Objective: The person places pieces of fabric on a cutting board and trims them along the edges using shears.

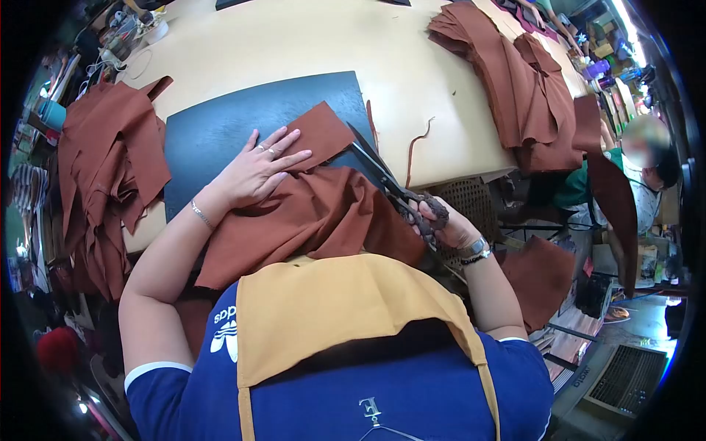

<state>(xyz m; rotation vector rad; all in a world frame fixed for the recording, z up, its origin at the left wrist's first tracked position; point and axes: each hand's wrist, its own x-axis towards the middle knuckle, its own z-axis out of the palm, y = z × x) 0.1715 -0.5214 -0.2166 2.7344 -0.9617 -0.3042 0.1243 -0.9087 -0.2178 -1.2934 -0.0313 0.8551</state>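
Observation:
My left hand lies flat with fingers spread on a reddish-brown piece of leather or fabric. The far end of that piece rests on a dark cutting mat, and the rest hangs in folds toward my lap. In my right hand is a large pair of scissors, its handles wrapped in dark material. Their blades are parted and reach the right edge of the brown piece near the mat's right side.
Brown sheets are heaped on the table's left and right. A thin brown offcut lies right of the mat. Another person is at the far right. A woven cane panel stands beyond my right hand.

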